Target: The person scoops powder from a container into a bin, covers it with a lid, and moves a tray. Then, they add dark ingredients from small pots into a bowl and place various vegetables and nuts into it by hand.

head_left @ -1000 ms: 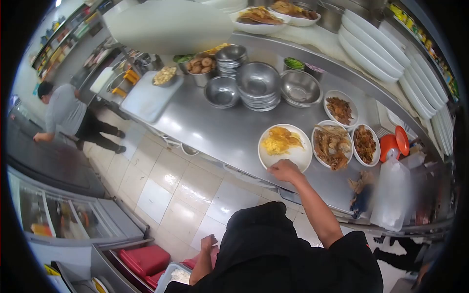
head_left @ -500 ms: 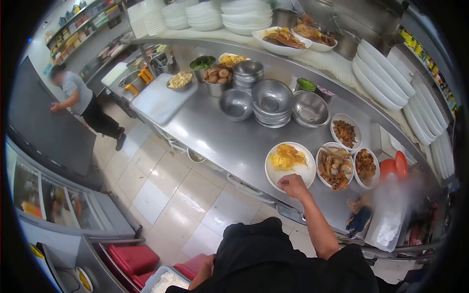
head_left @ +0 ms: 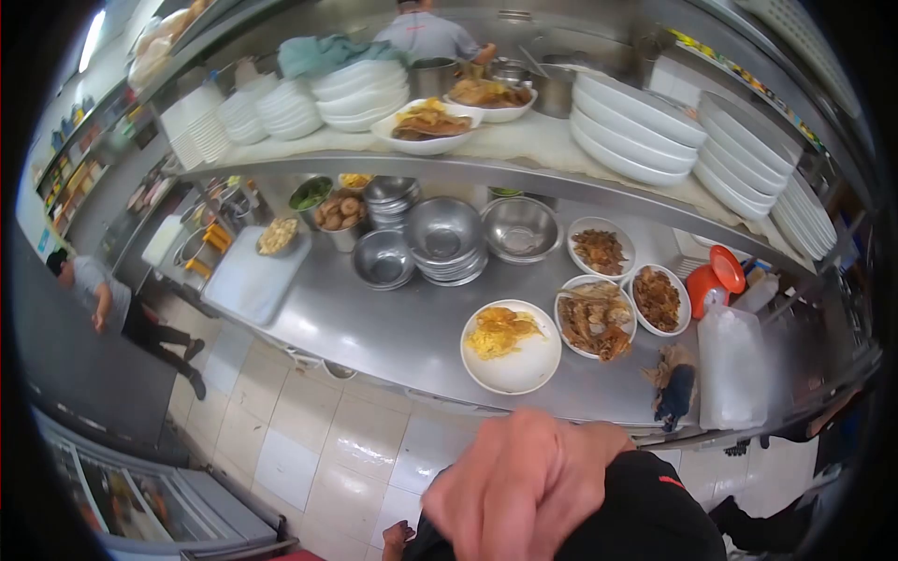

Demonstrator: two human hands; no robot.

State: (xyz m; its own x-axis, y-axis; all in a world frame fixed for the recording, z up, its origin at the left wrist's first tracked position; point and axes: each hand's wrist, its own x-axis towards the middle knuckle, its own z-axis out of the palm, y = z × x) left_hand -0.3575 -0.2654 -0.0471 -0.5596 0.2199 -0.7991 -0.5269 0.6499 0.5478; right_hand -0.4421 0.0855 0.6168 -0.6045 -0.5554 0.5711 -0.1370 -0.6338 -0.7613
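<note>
Close to the camera, my right hand (head_left: 524, 486) is raised with its fingers curled together. Whatever its fingers may hold is hidden. Below it on the steel counter sits a white plate (head_left: 514, 372) with scrambled egg (head_left: 503, 332) on its upper part; the hand is apart from it. To the plate's right stand a white dish of browned meat pieces (head_left: 594, 320) and two bowls of dark brown food (head_left: 658, 297) (head_left: 600, 251). My left hand (head_left: 398, 537) hangs low by my side at the bottom edge, fingers loosely apart, seemingly holding nothing.
Steel bowls (head_left: 444, 232) are stacked mid-counter, near a white cutting board (head_left: 257, 280). An overhead shelf (head_left: 524, 150) bears stacked white dishes. A dark cloth (head_left: 673, 397) and clear plastic bags (head_left: 734, 365) lie at right. One person (head_left: 112, 304) stands left; another (head_left: 427, 35) works behind the shelf.
My right hand has left the plate's rim and come up close to the camera. My view has tilted up and turned right. The person at left has stepped, legs now apart.
</note>
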